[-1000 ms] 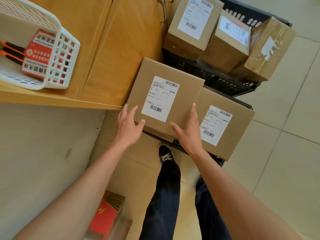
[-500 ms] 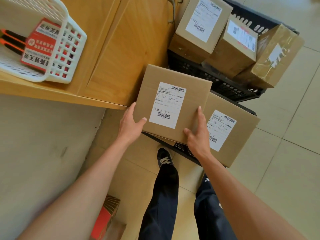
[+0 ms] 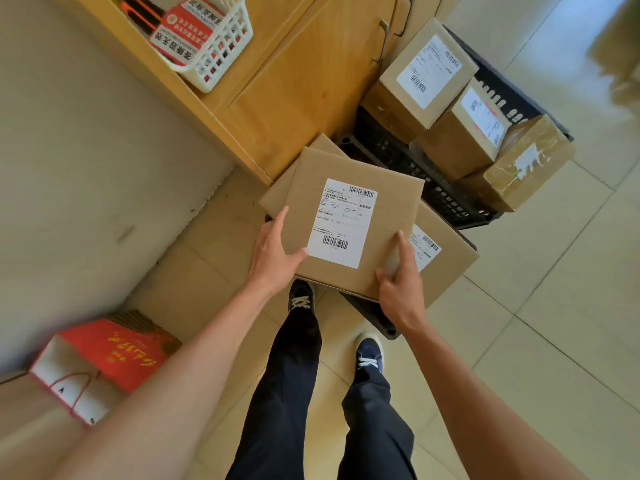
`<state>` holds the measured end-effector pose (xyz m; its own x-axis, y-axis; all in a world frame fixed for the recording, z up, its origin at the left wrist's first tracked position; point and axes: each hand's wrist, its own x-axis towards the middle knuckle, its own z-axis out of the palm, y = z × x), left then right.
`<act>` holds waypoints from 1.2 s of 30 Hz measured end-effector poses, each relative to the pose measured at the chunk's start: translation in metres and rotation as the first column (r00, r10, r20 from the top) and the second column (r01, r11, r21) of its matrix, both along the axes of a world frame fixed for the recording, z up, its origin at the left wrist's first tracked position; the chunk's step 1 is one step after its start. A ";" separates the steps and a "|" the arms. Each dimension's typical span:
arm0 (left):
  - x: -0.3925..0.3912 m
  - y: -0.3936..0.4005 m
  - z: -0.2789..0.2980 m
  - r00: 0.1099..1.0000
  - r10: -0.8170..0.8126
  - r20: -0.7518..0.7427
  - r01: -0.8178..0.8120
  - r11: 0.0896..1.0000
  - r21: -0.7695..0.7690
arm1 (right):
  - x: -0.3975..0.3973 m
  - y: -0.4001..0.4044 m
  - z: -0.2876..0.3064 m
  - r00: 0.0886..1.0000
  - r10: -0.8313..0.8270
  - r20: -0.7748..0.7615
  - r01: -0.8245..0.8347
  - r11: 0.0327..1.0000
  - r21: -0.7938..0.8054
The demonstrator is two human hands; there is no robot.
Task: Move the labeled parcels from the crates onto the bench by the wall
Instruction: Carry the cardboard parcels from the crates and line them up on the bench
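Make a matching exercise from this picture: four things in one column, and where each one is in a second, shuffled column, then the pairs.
Things
1. flat parcel
2. white basket
3. red gift bag
4. taped parcel

Places
A. on the floor by the wall
B. on the wooden cabinet top
C. held between both hands
D. at the right end of the far black crate

Pairs: 1-C, 2-B, 3-A, 4-D. The left hand and right hand grip the flat parcel's near corners.

A flat brown parcel (image 3: 360, 209) with a white barcode label is held level above a black crate (image 3: 372, 311); three more labeled parcels (image 3: 420, 77) are stacked in another.
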<state>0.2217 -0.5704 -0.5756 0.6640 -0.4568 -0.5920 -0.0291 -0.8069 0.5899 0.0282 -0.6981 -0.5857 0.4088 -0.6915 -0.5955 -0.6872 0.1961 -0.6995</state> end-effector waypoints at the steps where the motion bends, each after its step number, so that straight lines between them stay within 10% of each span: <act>1: -0.008 0.005 0.007 1.000 0.029 0.005 -0.029 0.999 -0.014 | -0.004 0.000 0.008 1.000 0.026 0.004 -0.026 1.000 -0.014; 16: -0.108 0.195 0.197 0.902 0.387 0.191 -0.366 0.921 -0.134 | -0.018 0.095 0.200 0.767 0.638 0.072 -0.623 0.767 -0.153; 36: -0.252 0.579 0.343 0.313 0.888 0.336 -0.805 0.436 -0.403 | 0.012 0.484 0.340 0.132 0.974 0.185 -0.847 0.208 -0.490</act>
<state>-0.0301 0.0089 -0.2326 0.8741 0.4760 -0.0970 0.3427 -0.4626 0.8177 0.0399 -0.2140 -0.2452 0.9465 0.3089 -0.0930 0.1034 -0.5637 -0.8195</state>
